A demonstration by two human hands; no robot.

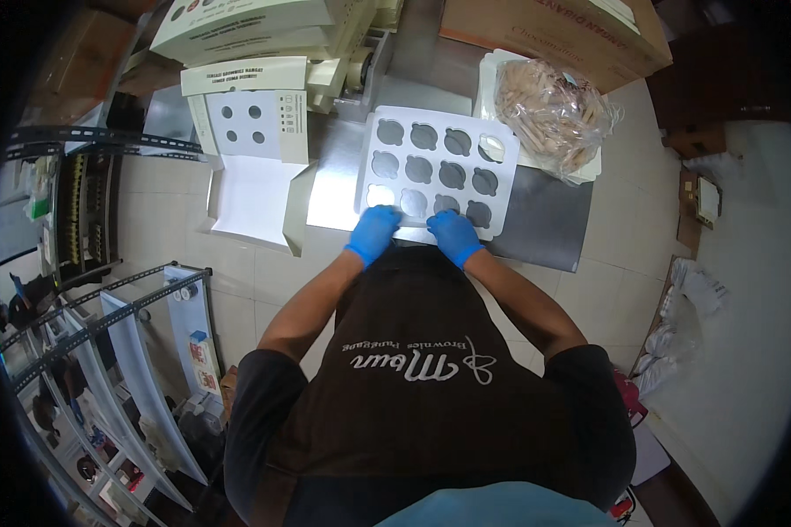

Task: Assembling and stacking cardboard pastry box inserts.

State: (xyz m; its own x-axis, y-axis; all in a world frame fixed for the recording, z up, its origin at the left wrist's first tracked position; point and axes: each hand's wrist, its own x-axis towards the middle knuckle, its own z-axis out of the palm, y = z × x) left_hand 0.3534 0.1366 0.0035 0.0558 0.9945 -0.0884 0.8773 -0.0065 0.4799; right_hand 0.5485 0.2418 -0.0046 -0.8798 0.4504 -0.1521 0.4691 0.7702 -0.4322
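A white cardboard insert (436,156) with rows of round notched holes lies on the metal table in front of me. The grey tabletop shows through most of its holes. My left hand (375,235), in a blue glove, has its fingers curled over the near edge, toward the left corner. Along that same edge, further right, my blue-gloved right hand (454,238) is closed on the card. The fingertips of both hands are partly hidden. To the left, an opened box (253,198) stands with its lid raised; the lid has small round holes.
Stacked pale cartons (255,31) stand at the back left. At the back right are a large brown carton (554,35) and a clear plastic bag (554,114) of tan pieces lying on pale card. Metal shelving (114,307) rises on my left. The metal table (549,215) ends just before my apron.
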